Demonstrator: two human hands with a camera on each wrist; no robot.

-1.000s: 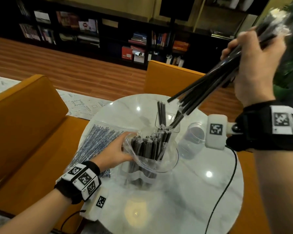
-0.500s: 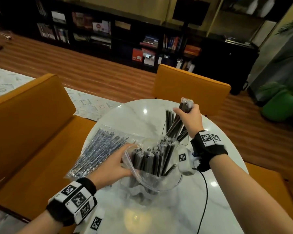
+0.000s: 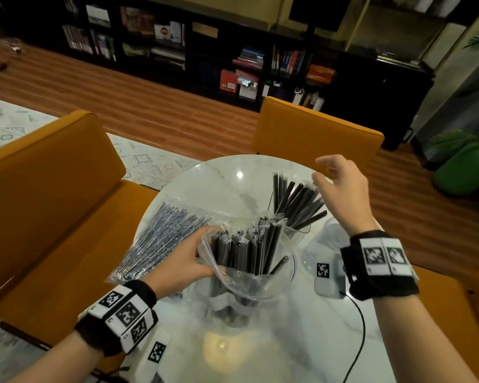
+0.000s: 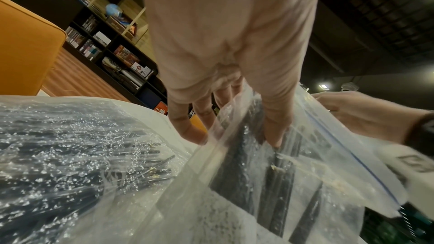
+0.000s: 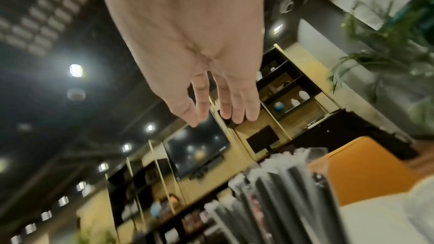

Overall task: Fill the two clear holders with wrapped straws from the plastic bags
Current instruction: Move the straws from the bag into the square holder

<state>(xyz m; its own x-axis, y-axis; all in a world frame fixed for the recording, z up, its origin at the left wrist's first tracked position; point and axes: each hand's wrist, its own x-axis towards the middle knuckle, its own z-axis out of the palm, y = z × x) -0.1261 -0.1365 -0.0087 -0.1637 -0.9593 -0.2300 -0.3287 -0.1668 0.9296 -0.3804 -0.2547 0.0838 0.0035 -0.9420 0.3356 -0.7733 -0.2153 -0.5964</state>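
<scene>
An opened plastic bag (image 3: 249,283) of black wrapped straws stands upright at the table's middle. My left hand (image 3: 205,251) pinches its near-left rim, thumb inside the bag (image 4: 258,183) and fingers outside. Behind it a clear holder (image 3: 297,233) contains a fanned bunch of wrapped straws (image 3: 296,201). My right hand (image 3: 324,170) hovers just above and right of their tops, fingers spread and empty; in the right wrist view the hand (image 5: 220,112) is open over the straws (image 5: 281,201). A second clear holder (image 3: 327,239) stands to the right, partly hidden by my wrist.
A second bag of straws (image 3: 161,239) lies flat at the left of the round white marble table (image 3: 260,349). Orange chairs (image 3: 53,189) (image 3: 315,128) stand left of and behind it. A black cable (image 3: 362,327) crosses the table's right side.
My right hand brought a bundle of straws down from high on the right into the far holder and let go; it is now open above them. The left hand kept hold of the bag.
</scene>
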